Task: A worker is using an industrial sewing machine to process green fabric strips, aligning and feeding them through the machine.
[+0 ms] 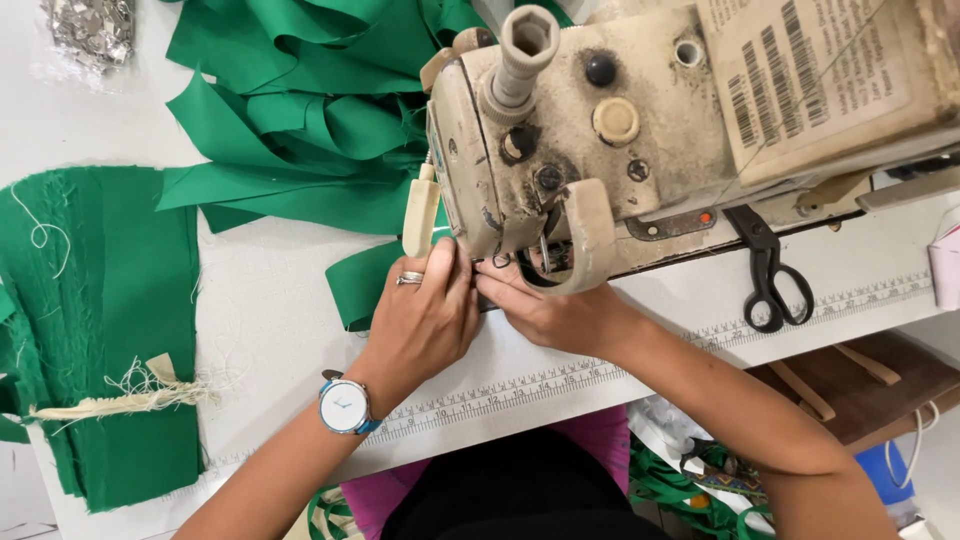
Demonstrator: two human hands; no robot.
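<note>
Nearest the viewer, the white counter (560, 385) edge carries a printed ruler strip, and both forearms cross it toward the sewing machine. The left hand (425, 320), with a ring on one finger and a blue-rimmed wristwatch (345, 406) at the wrist, lies flat with fingers together, pressing down on the green fabric strip (362, 285) just left of the needle area. The right hand (555, 312) is closed narrow, its fingertips pinched at the cloth right beneath the presser foot; what lies between them is mostly hidden by the machine's guard. The strip emerges to the left of the hands and curls away over the counter. It looks thin, light and limp, likely a smooth woven cloth that slides easily on the painted top and would pucker or skew if pulled from one side only; I would judge it best held flat under spread fingers close to the foot, with a light pinch at the edge to steer it, not gripped hard. Farther out, black scissors (768, 275) lie on the counter to the right, under the worn cream sewing machine (620, 130). To the left rests a folded green fabric panel (105, 320) with frayed pale threads, and beyond it a loose heap of green strips (310, 110) near the far edge.
</note>
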